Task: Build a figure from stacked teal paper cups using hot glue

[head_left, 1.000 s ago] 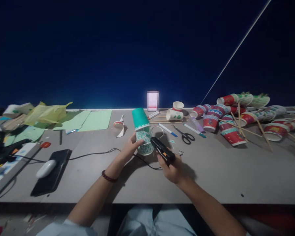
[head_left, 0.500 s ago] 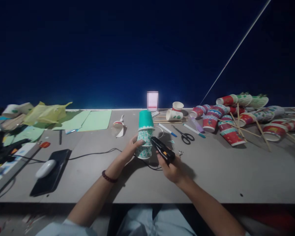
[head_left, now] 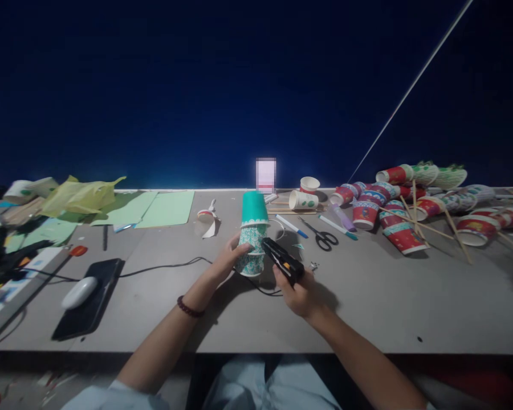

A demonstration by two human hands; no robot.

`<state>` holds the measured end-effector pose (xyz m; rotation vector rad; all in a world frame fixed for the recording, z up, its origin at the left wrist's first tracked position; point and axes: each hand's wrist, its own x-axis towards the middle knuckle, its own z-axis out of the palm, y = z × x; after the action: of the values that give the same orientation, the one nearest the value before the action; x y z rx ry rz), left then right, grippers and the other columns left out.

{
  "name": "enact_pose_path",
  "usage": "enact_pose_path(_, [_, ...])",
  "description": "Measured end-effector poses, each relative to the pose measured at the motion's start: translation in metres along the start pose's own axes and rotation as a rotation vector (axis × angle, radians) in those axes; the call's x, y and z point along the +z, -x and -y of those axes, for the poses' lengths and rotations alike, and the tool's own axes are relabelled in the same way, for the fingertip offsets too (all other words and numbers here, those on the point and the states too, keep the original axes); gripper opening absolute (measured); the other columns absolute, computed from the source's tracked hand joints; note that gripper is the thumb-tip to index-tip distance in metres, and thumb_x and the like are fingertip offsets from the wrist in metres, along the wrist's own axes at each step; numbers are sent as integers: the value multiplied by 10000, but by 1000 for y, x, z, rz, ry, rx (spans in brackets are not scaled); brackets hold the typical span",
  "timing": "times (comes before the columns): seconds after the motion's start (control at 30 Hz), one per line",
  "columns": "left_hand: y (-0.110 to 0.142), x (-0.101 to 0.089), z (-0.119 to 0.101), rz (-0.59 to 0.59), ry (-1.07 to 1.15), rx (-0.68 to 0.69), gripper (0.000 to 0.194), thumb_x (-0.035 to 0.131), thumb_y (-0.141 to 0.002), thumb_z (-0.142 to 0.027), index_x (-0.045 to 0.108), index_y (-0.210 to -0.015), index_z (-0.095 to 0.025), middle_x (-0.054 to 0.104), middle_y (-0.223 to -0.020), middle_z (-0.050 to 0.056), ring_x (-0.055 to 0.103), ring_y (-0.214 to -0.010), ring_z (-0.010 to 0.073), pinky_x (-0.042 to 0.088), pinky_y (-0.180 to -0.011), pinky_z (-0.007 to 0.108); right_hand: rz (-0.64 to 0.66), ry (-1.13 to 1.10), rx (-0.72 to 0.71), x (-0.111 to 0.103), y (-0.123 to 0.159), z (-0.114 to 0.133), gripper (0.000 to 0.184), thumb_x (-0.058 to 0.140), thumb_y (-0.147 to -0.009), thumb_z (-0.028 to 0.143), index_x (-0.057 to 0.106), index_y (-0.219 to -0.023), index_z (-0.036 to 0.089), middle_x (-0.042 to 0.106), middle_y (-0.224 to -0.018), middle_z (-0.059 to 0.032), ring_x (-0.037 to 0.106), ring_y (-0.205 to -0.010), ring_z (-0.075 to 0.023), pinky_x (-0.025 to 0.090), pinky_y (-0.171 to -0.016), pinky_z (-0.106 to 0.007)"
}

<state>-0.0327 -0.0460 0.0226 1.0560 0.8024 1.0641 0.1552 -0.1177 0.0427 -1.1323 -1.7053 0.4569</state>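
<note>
In the head view, my left hand (head_left: 229, 254) is wrapped round a stack of upside-down paper cups (head_left: 255, 209). The top cup is plain teal with a scalloped white band; the lower ones carry a teal and white leaf pattern. My right hand (head_left: 298, 291) grips a black glue gun (head_left: 283, 261) with an orange part. Its nozzle points left and meets the side of the patterned cups, though I cannot tell whether it touches. A black cord (head_left: 166, 266) runs across the table and passes below the cups towards my right hand.
Scissors (head_left: 324, 236) and markers (head_left: 291, 226) lie right of the cups. Joined red and green cups (head_left: 404, 233) with sticks crowd the far right. A torn cup (head_left: 206, 223), green paper (head_left: 171, 209), a mouse (head_left: 80, 292) on a black phone-like slab and a power strip (head_left: 25, 290) are left.
</note>
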Motion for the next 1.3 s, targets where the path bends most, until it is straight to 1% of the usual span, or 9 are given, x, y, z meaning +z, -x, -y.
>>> enact_pose_path(0.2, [0,1,-1,13,-16,-4,537,758,-680,-452,647,-1123,-168,701,-1029,89,647,-857,212,496,-740,276,3,10,-11,-1,0,1,177,481,-870,261,561,-719,214,582,-548,1,583,-454,-152,476,-480,-245])
enact_pose_path(0.3, [0,1,-2,16,-21,-3,545,758,-681,-447,643,-1132,-165,699,-1033,95,647,-865,217,496,-750,281,5,4,7,-2,-1,2,204,471,-878,271,556,-700,221,585,-541,0,589,-467,-152,482,-495,-247])
enact_pose_path(0.63, [1,0,-1,33,-24,-9,529,752,-696,-430,638,-1147,-179,701,-1037,78,648,-870,215,488,-756,277,-11,-37,14,-1,-1,-1,221,494,-867,272,559,-667,206,589,-521,10,576,-460,-135,472,-475,-235])
enact_pose_path(0.87, [1,1,-2,27,-19,-10,539,758,-688,-428,642,-1150,-175,703,-1025,83,650,-867,220,488,-756,285,-12,-5,-24,0,0,-3,228,500,-868,257,530,-646,214,573,-525,8,551,-434,-134,457,-463,-245])
enact_pose_path(0.97, [1,0,-1,27,-13,-6,540,758,-691,-427,640,-1155,-176,700,-1042,84,647,-884,223,486,-761,283,-15,19,-35,1,1,-5,217,495,-867,269,535,-661,216,554,-502,15,533,-425,-132,456,-462,-245])
enact_pose_path(1.07, [1,0,-1,36,-10,0,540,755,-698,-423,634,-1165,-179,697,-1061,85,645,-896,223,484,-767,280,-14,25,-15,1,1,-6,213,490,-869,282,542,-674,216,542,-488,22,523,-419,-128,452,-456,-237])
enact_pose_path(1.3, [1,1,-2,31,-30,-3,524,741,-713,-419,633,-1167,-179,700,-1057,83,649,-888,221,490,-766,282,-22,24,-23,0,0,-3,201,495,-869,269,543,-683,212,571,-537,10,544,-453,-130,450,-464,-236])
